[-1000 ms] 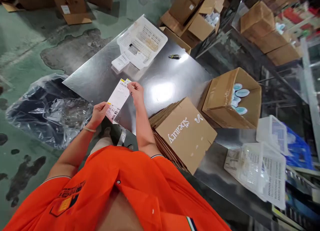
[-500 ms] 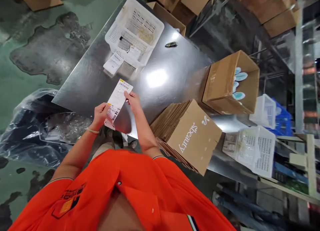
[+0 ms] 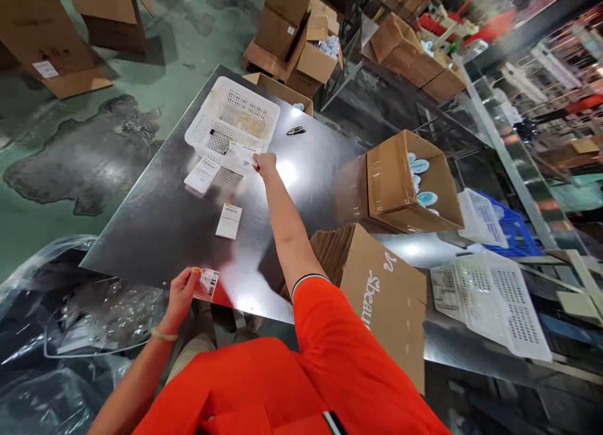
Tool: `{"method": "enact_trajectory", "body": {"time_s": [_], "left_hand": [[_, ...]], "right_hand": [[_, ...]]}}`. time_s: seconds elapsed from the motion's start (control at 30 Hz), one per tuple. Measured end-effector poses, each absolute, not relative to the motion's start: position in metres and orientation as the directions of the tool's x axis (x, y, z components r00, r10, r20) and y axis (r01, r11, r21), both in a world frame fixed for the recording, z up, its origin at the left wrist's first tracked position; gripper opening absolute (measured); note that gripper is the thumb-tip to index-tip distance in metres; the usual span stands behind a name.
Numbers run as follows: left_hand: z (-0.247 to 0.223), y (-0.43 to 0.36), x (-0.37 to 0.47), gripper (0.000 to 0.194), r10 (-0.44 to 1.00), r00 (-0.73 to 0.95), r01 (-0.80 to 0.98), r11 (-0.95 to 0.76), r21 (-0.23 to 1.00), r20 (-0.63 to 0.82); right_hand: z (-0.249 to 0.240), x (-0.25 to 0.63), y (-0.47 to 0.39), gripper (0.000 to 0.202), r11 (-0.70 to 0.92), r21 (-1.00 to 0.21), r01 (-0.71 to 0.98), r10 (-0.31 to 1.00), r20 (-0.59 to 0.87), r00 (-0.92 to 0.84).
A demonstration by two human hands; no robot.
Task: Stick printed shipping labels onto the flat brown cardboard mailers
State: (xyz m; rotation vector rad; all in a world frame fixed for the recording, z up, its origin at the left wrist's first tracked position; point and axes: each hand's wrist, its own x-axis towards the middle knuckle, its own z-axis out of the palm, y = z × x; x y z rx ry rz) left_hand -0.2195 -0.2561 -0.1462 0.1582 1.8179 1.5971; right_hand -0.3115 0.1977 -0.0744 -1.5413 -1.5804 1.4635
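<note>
My left hand (image 3: 183,290) is closed on the edge of a printed shipping label (image 3: 207,283), near the front edge of the metal table (image 3: 155,234). My right arm reaches forward to the white plastic basket (image 3: 195,134). There my right hand (image 3: 266,164) pinches the right edge of another white label (image 3: 241,151) at the basket's near compartment. Between the hands, a white label slip (image 3: 228,221) lies flat on the table. Beside the basket rests a small stack of labels (image 3: 201,174).
A utility knife (image 3: 296,130) lies beyond the basket. At right are stacked flat cartons (image 3: 386,303), an open box (image 3: 389,177) with teal-and-white items, white baskets (image 3: 513,309) and a blue crate (image 3: 513,228). Clear plastic sheeting (image 3: 61,309) hangs at the left.
Both hands held one long label strip together; now they are apart, each with a label. My right hand has moved forward to the basket. A slip now shows on the table.
</note>
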Motion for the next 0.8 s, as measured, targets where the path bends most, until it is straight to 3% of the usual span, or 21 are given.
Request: {"method": "enact_trajectory", "body": {"time_s": [0.17, 0.27, 0.33, 0.4, 0.47, 0.5, 0.57, 0.63, 0.7, 0.8], "left_hand": [[-0.156, -0.266, -0.203, 0.054, 0.565, -0.697, -0.35, 0.271, 0.897, -0.442], [-0.153, -0.263, -0.202, 0.055, 0.589, -0.697, -0.306, 0.271, 0.913, -0.409], [-0.144, -0.255, -0.203, 0.055, 0.602, -0.708, -0.252, 0.272, 0.929, -0.369], [-0.131, -0.246, -0.205, 0.054, 0.609, -0.73, -0.191, 0.256, 0.948, -0.311], [-0.116, -0.238, -0.205, 0.052, 0.605, -0.759, -0.128, 0.223, 0.966, -0.24], [-0.107, -0.236, -0.203, 0.05, 0.601, -0.772, -0.1, 0.205, 0.974, -0.206], [-0.087, -0.232, -0.198, 0.047, 0.605, -0.781, -0.063, 0.167, 0.984, -0.153], [-0.066, -0.229, -0.19, 0.044, 0.639, -0.761, -0.049, 0.119, 0.992, -0.115], [-0.048, -0.22, -0.181, 0.044, 0.706, -0.706, -0.057, 0.015, 0.998, -0.05], [-0.032, -0.197, -0.163, 0.07, 0.888, -0.458, -0.148, -0.131, 0.98, 0.05]], "right_hand": [[-0.076, -0.349, 0.231, 0.028, -0.285, -0.83, 0.479, 0.898, -0.405, -0.169], [-0.065, -0.334, 0.217, 0.023, -0.151, -0.875, 0.459, 0.949, -0.258, -0.179], [-0.056, -0.301, 0.179, 0.031, 0.014, -0.912, 0.41, 0.938, -0.131, -0.322], [-0.051, -0.246, 0.119, 0.042, 0.101, -0.942, 0.32, 0.795, -0.117, -0.595], [-0.05, -0.18, 0.047, 0.053, 0.022, -0.965, 0.262, 0.481, -0.22, -0.849], [-0.051, -0.146, 0.012, 0.062, -0.034, -0.964, 0.263, 0.327, -0.259, -0.909], [-0.052, -0.087, -0.048, 0.076, -0.093, -0.958, 0.272, 0.218, -0.286, -0.933], [-0.048, -0.043, -0.088, 0.075, -0.096, -0.959, 0.268, 0.319, -0.284, -0.904], [-0.037, -0.011, -0.106, 0.053, -0.094, -0.962, 0.256, 0.494, -0.269, -0.827], [-0.01, 0.028, -0.101, 0.041, -0.115, -0.984, 0.138, 0.703, -0.179, -0.688]]}}
